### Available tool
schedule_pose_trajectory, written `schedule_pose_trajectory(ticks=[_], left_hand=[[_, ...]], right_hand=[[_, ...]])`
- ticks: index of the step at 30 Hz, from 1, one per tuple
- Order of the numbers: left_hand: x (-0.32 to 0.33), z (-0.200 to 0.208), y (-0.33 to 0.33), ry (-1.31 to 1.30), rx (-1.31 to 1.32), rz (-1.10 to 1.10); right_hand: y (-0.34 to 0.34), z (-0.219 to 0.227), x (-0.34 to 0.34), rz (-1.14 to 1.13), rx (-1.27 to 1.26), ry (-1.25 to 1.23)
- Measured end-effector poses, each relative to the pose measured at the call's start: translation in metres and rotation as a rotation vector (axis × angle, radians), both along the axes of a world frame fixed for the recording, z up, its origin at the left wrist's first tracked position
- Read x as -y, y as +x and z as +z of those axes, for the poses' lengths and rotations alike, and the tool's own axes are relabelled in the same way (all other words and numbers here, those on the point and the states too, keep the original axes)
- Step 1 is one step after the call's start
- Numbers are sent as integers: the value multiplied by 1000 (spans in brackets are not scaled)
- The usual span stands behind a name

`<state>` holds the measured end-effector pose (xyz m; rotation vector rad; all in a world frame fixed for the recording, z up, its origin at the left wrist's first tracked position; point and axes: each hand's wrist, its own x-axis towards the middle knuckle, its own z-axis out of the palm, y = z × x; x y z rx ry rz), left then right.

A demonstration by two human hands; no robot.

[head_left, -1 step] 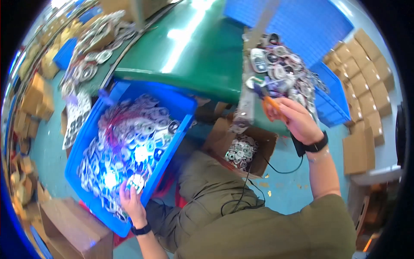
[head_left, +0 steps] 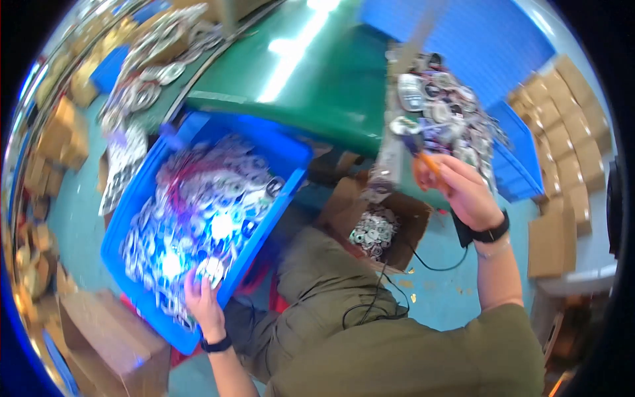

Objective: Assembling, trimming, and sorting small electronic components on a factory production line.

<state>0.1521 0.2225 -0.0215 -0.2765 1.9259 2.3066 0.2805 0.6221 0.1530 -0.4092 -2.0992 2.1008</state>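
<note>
- Green table (head_left: 331, 79): the widest surface, running across the top of the view, with a pile of small round parts on its far left end.
- Blue bin (head_left: 278, 142): a large crate below the table's near edge, tilted in the view, filled with a jumble of pale ring-shaped parts (head_left: 211, 198) in clear wrapping.
- Cardboard box (head_left: 410, 212): open, on the floor between the bin and the right arm, holding a smaller heap of metal rings.
- Blue tray (head_left: 522, 165): to the right of the table, beside stacked brown cartons, with a heap of mixed parts spilling from the table toward it.
- Left hand (head_left: 202, 298): inside the bin's near corner, fingers curled onto one round white part (head_left: 211, 268) lying at the fingertips, just ahead of the palm; whether the grip is fully closed is blurred. This hand is far nearer to the bin's parts than the other.
- Right hand (head_left: 460, 188): raised at the table's near edge, fingers closed around an orange-handled tool (head_left: 426, 159) whose long axis points up and left toward a round part at its tip.
</note>
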Motion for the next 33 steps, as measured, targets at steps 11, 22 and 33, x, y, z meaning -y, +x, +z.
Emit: schedule_pose_trajectory(ticks=[11, 22, 33], left_hand=[[-3, 22, -4, 77, 27, 52], [0, 28, 3, -55, 47, 52], [-6, 24, -12, 25, 40, 76]], right_hand=[[-66, -89, 135, 691, 490, -534], [-129, -132, 203, 949, 479, -171], [-129, -142, 198, 915, 679, -366]])
